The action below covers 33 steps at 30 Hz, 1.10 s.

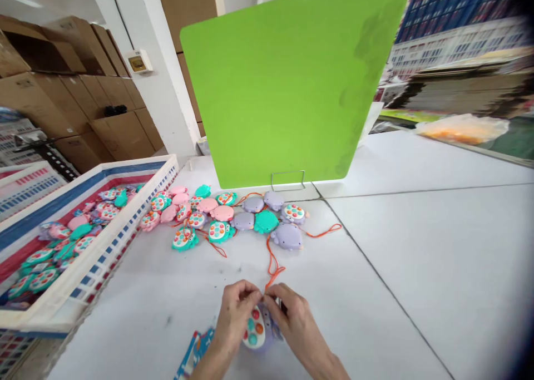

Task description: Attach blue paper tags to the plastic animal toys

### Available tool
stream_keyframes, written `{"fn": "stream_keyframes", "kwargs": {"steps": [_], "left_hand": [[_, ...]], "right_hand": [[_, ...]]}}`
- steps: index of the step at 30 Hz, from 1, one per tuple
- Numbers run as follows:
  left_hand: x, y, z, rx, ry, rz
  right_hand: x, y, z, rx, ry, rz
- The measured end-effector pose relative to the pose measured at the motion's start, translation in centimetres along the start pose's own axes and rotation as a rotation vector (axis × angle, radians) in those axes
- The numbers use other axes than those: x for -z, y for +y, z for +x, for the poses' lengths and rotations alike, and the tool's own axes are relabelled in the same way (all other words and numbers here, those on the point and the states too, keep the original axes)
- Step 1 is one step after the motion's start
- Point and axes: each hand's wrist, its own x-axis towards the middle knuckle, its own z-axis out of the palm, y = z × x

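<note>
A purple turtle-shaped toy [255, 331] with coloured round bumps on a white oval lies on the table under my hands, partly covered by them. My left hand [237, 316] and my right hand [294, 316] meet at the toy's upper edge, thumbs and fingertips pinched together. An orange cord [274, 270] runs from between my fingertips up across the table toward another purple toy [287, 236]; which toy it is tied to I cannot tell. Beneath my left wrist lies a blue printed card [196, 351], partly hidden.
Several pink, teal and purple toys [221, 213] lie grouped beyond my hands, some with orange cords. On the left, a white plastic basket [161, 174] holds more. A green board [283, 90] stands at the back of the white table [417, 246]. Cardboard boxes [45, 99] are stacked behind.
</note>
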Motion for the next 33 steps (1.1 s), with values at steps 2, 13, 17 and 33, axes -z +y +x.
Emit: {"fn": "stream_keyframes", "kwargs": {"steps": [2,13,17,33], "left_hand": [[0.1,0.9,-0.6,-0.107,0.054,0.102],[-2.6,2.0,-1.1,0.005,-0.236,-0.251],[-3.3,1.1,-1.3,0.005,-0.329,-0.319],[-1.8,-0.2,-1.8,-0.002,-0.142,-0.195]], "right_hand": [[0.7,-0.5,0.0,0.046,0.049,-0.009],[2.6,-2.4,0.3,0.106,0.039,0.015],[2.8,-2.1,-0.1,0.061,0.028,0.037],[6.9,-0.2,-3.0,-0.046,-0.210,-0.186]]}}
